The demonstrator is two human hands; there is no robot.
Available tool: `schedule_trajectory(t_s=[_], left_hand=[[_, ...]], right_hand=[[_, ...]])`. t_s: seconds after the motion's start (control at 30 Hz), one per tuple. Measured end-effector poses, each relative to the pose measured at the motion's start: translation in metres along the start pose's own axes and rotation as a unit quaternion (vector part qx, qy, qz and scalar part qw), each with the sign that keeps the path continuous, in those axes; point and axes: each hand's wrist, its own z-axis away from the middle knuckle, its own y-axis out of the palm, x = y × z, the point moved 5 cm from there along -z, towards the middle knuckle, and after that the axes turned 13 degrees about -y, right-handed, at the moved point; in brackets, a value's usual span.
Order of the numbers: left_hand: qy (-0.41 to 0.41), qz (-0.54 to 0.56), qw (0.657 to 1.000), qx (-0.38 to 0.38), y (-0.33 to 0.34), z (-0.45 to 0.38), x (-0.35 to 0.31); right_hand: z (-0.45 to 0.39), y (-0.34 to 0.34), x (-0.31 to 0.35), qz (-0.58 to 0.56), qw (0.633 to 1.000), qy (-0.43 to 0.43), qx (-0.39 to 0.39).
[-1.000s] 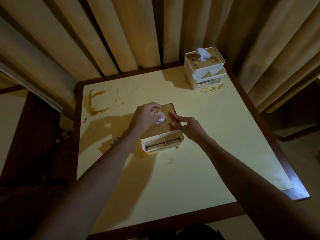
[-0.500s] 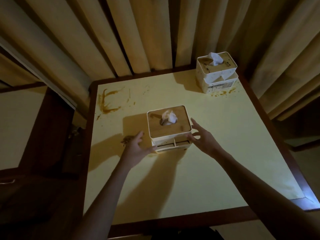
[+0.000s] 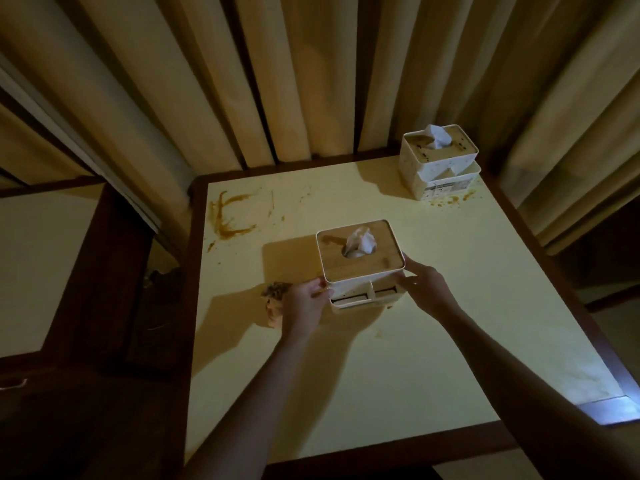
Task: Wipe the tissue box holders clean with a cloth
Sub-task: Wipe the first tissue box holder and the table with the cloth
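Note:
A white tissue box holder [image 3: 360, 282] with a wooden lid and a tissue poking out stands mid-table, small drawers at its front. My left hand [image 3: 304, 303] grips its lower left side, thumb at the lid's edge. My right hand [image 3: 422, 285] holds the front right corner, fingers curled against the wall. A crumpled brownish cloth [image 3: 275, 301] lies on the table just left of my left hand, partly hidden by it. A second white holder [image 3: 438, 164], its top spotted with brown stains, sits at the back right corner.
Brown smears [image 3: 230, 216] mark the yellow table [image 3: 398, 375] at the back left, and spatter [image 3: 450, 200] lies in front of the far holder. Curtains hang close behind the table. A dark wooden frame edges the tabletop.
Both hands let go of the lid and tissue, spread open beside the holder, then closed in on its two sides. The camera view shifted left and nearer.

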Motion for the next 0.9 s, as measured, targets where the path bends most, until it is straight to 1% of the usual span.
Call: schedule_trajectory(t_s=[0.1,0.17,0.2,0.27,0.33,0.4,0.43,0.5,0.57,0.6,0.63,0.7,0.73,0.77,0.8,0.9], left_hand=[[-0.008,-0.007,1.0,0.025,-0.003,-0.006,-0.002],[-0.017,-0.003,1.0,0.023,-0.011,-0.007,0.001],[-0.009,-0.005,1.0,0.001,-0.019,-0.008,0.005],[0.028,-0.041,0.997,-0.066,-0.038,-0.009,0.012],[0.058,-0.14,0.982,-0.116,-0.051,-0.013,0.023],[0.046,-0.242,0.964,-0.1,-0.054,-0.017,0.037],[0.031,-0.255,0.964,-0.075,-0.054,-0.019,0.044],[0.03,-0.272,0.961,-0.049,-0.054,-0.024,0.063],[0.055,-0.309,0.949,-0.028,-0.054,-0.026,0.077],[0.056,-0.295,0.954,-0.021,-0.057,-0.026,0.08],[0.063,-0.322,0.944,-0.027,-0.059,-0.025,0.079],[0.051,-0.312,0.948,-0.028,-0.069,-0.027,0.076],[0.035,-0.271,0.961,-0.03,-0.077,-0.031,0.076],[-0.005,-0.218,0.975,-0.048,-0.086,-0.036,0.077],[-0.023,-0.179,0.981,-0.07,-0.099,-0.04,0.076],[-0.074,-0.046,0.993,-0.081,-0.138,-0.053,0.076]], right_hand=[[-0.001,0.001,0.007,0.015,0.999,0.026,-0.018],[0.001,0.005,0.014,0.086,0.995,0.024,-0.035],[0.003,0.007,0.022,0.135,0.99,0.015,-0.049],[0.011,0.011,0.044,0.206,0.973,-0.041,-0.099],[0.018,0.02,0.067,0.23,0.955,-0.133,-0.13],[0.022,0.037,0.077,0.245,0.942,-0.201,-0.108],[0.022,0.045,0.08,0.254,0.938,-0.217,-0.086],[0.02,0.057,0.081,0.268,0.933,-0.232,-0.054],[0.018,0.061,0.082,0.279,0.93,-0.232,-0.065],[0.017,0.06,0.085,0.284,0.929,-0.223,-0.079],[0.015,0.061,0.088,0.289,0.929,-0.213,-0.089],[0.012,0.068,0.099,0.302,0.926,-0.204,-0.095],[0.01,0.074,0.107,0.308,0.923,-0.21,-0.093],[0.008,0.083,0.115,0.308,0.921,-0.221,-0.087],[0.004,0.093,0.124,0.303,0.92,-0.236,-0.075],[-0.012,0.131,0.148,0.284,0.923,-0.259,-0.019]])
